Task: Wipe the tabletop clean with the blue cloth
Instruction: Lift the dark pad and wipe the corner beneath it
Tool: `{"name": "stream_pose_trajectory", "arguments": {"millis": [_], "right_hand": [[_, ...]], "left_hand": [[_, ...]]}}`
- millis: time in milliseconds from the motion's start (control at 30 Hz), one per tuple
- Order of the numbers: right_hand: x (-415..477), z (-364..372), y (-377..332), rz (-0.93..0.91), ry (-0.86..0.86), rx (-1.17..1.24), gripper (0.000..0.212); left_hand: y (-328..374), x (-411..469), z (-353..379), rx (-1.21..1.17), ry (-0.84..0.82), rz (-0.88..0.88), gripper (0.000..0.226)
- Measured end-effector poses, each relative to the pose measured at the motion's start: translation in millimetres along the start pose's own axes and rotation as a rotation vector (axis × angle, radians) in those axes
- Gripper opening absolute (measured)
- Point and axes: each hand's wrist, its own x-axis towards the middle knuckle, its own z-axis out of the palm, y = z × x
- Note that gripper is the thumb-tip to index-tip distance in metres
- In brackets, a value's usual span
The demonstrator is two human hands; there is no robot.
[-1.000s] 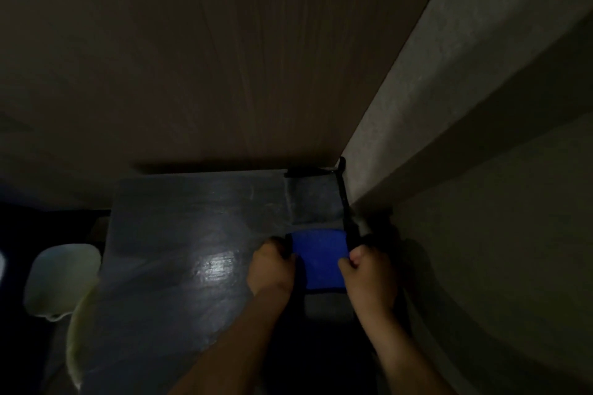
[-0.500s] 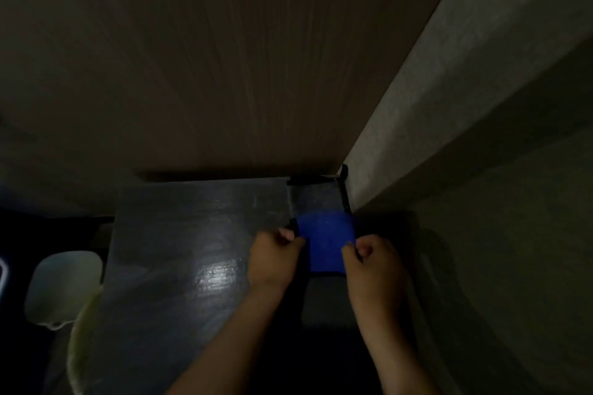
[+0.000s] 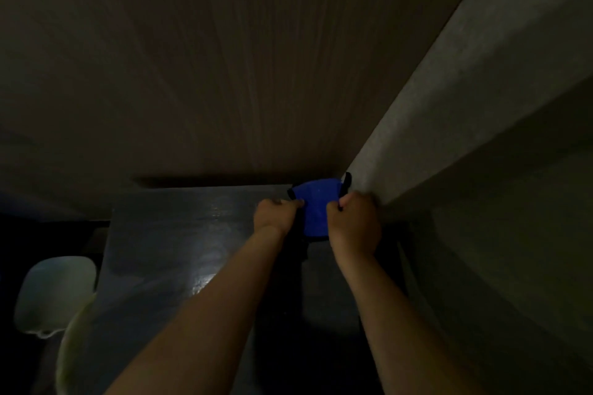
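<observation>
The blue cloth [image 3: 316,207] lies flat on the dark glossy tabletop [image 3: 179,240], pushed into the far right corner where the wood-grain wall meets the side wall. My left hand [image 3: 276,213] grips the cloth's left edge. My right hand [image 3: 354,221] grips its right edge, close against the side wall. Both fists are closed on the fabric. The cloth's near part is hidden between my hands. The scene is very dim.
A wood-grain wall [image 3: 208,74] stands right behind the table. A grey side wall [image 3: 449,90] runs along the right. A pale chair back [image 3: 56,293] sits low at the left, beside the table's left edge.
Both hands have slid the blue cloth away from me across the tabletop, from the middle right up into the far right corner.
</observation>
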Motion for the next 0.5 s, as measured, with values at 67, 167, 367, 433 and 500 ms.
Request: {"name": "stream_pose_trajectory", "arguments": {"millis": [67,167,367,433,500], "right_hand": [[7,5,-1,0.003,-0.013,-0.052,0.020],[15,8,-4,-0.006,-0.031,-0.129,0.026],[23,12,-10,0.005,-0.065,-0.196,0.034],[22,13,-9,0.010,-0.079,-0.229,0.037],[21,13,-7,0.000,-0.077,-0.258,0.037]], "left_hand": [[-3,5,-2,0.008,0.020,0.012,0.027],[-9,8,-10,0.005,-0.006,0.025,0.023],[-21,14,-16,0.045,-0.089,0.026,0.025],[-27,17,-13,0.046,-0.076,0.032,0.023],[-30,22,-10,0.074,-0.038,0.031,0.019]]}}
